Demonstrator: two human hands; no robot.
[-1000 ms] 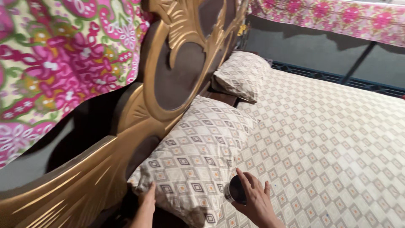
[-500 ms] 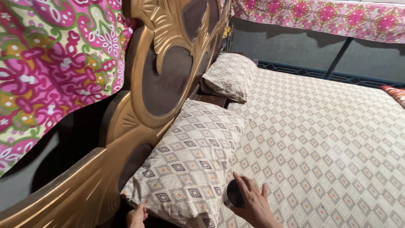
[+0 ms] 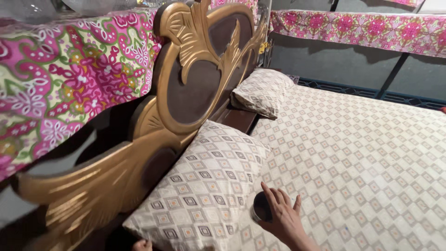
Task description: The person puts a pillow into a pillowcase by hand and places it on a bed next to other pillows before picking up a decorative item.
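Observation:
My right hand [image 3: 283,216] is curled around a small dark round tin with a silvery rim [image 3: 260,209], held just above the bed sheet beside the near pillow. The near pillow [image 3: 204,190], patterned with grey and orange diamonds, leans against the carved golden headboard [image 3: 186,93]. My left hand [image 3: 141,244] shows only as fingertips at the bottom edge, under the pillow's lower left corner; I cannot tell whether it grips the corner.
A second matching pillow [image 3: 262,93] lies further up by the headboard. The bed [image 3: 367,158] carries a sheet in the same diamond pattern. Pink floral cloth [image 3: 65,97] hangs behind the headboard, and more [image 3: 362,28] along the far wall.
My left hand has slid down from the pillow's side to its lower corner, almost out of view. The view has tilted and pulled back. My right hand keeps the tin in the same place.

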